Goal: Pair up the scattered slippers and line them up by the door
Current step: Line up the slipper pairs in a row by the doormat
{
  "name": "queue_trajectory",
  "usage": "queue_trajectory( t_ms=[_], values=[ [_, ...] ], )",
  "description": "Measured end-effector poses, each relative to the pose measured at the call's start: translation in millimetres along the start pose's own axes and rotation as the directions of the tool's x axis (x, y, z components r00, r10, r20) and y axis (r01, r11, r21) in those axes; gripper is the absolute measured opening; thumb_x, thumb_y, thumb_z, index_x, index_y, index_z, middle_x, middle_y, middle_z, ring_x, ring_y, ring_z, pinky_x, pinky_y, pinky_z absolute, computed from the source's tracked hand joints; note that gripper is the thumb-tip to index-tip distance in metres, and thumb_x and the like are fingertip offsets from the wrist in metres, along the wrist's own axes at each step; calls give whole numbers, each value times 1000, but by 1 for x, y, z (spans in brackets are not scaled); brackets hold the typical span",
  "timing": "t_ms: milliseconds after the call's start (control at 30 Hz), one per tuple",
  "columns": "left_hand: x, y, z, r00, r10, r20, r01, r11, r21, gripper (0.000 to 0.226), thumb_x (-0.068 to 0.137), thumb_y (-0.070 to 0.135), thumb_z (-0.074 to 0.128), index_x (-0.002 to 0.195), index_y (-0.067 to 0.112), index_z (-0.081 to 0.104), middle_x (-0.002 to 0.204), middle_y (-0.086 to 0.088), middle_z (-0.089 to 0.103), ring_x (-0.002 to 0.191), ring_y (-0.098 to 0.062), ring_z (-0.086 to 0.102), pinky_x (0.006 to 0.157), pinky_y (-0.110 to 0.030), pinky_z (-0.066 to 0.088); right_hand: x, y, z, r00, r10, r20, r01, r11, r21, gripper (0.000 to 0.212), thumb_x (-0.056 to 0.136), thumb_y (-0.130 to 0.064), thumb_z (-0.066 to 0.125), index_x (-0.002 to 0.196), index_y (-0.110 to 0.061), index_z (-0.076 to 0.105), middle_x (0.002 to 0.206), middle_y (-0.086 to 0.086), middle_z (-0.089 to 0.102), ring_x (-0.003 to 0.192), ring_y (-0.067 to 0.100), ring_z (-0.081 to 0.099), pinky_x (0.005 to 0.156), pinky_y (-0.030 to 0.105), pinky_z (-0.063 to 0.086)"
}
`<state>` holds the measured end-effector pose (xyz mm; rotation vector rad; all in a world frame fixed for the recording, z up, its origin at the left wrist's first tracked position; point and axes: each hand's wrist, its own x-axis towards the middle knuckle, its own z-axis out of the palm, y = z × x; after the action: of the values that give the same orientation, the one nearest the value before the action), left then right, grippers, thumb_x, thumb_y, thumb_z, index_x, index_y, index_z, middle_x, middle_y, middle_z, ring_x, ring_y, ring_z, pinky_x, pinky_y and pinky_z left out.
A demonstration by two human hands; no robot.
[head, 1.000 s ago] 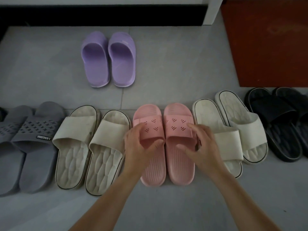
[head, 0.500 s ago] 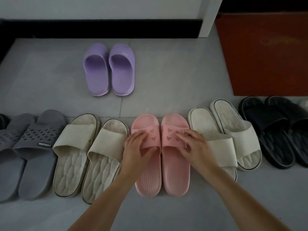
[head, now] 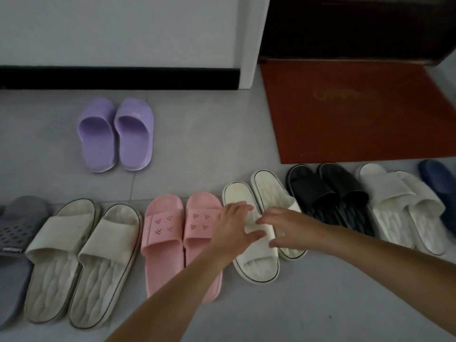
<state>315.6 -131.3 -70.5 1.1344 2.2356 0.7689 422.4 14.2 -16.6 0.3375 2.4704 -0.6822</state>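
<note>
Both hands are over the white pair (head: 256, 265), which lies in the row of slippers on the floor (head: 197, 144). The left hand (head: 232, 227) is open, its fingers spread and laid across the strap of the nearer white slipper. The right hand (head: 292, 227) is open too, fingers stretched toward the left hand's, almost meeting them above that strap; it hides the strap of the second white slipper. Whether either hand presses down cannot be told. Just left of the left hand sits the pink pair (head: 161, 227), side by side, with the left forearm crossing one pink heel. Further left lie the cream pair (head: 81, 243) and a grey slipper (head: 17, 225). Just right of the right hand are the black pair (head: 313, 191), then a pale pair (head: 394, 196) and a blue slipper (head: 439, 181). Beyond the hands, well apart from the row, the purple pair (head: 97, 139) stands near the wall (head: 123, 28), and a red mat (head: 345, 114) lies before the dark door (head: 357, 25).
</note>
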Motion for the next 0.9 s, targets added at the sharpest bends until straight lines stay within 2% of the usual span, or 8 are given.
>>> queue_trajectory(
  t_ms=[67,167,233,333,533,667,767,900],
  values=[
    [8,9,8,991,-84,104,76,994,78,69,73,55,68,132,26,46,134,5,50,127,-19,40,105,-33,26,-3,18,-1,997,2,-71,-7,998,-66,65,79,-32,70,137,-29,40,140,-9,40,129,13,40,103,31,39],
    [15,14,19,968,-108,226,51,968,246,49,83,45,59,128,28,48,127,6,58,118,-19,52,104,-35,26,3,44,-4,994,25,-103,-53,960,-276,62,78,-32,70,133,-27,39,133,-6,47,127,15,40,113,35,25],
    [16,13,24,966,-109,234,48,966,254,40,89,33,54,128,27,49,127,3,60,116,-20,54,103,-34,26,11,53,-5,998,34,-53,-51,926,-375,57,82,-35,66,133,-26,41,127,-3,52,125,17,43,116,37,15],
    [19,12,30,964,-164,209,120,971,207,36,90,31,55,126,26,50,124,0,61,114,-24,56,98,-35,34,20,61,-12,998,-31,-61,7,934,-357,54,85,-35,64,135,-30,43,122,-2,57,121,19,44,116,38,14],
    [24,24,24,964,-191,186,180,981,74,37,89,21,56,126,21,53,123,-4,62,110,-27,58,89,-28,42,9,67,-45,986,-12,-169,-5,995,-99,51,85,-29,66,132,-29,48,122,-3,55,118,20,39,105,37,31],
    [37,42,0,993,-91,-78,94,995,32,31,85,18,56,116,20,60,114,-2,67,103,-26,61,87,-32,47,-8,74,-76,943,47,-329,-14,995,102,29,83,-27,68,108,-23,54,115,-4,56,103,15,45,82,32,38],
    [53,53,-22,940,-143,-310,130,989,-62,26,85,15,56,110,19,61,101,-1,68,93,-24,61,82,-33,48,-18,81,-99,853,162,-496,1,950,312,25,80,-23,72,100,-22,56,93,-8,61,83,10,56,65,22,40],
    [76,55,-56,849,-298,-436,149,927,-344,8,80,4,58,79,7,51,65,-2,48,61,-20,43,58,-29,36,-11,74,-110,712,373,-595,114,774,622,23,83,-16,67,104,-19,57,96,0,65,84,16,62,71,30,50]
  ],
)
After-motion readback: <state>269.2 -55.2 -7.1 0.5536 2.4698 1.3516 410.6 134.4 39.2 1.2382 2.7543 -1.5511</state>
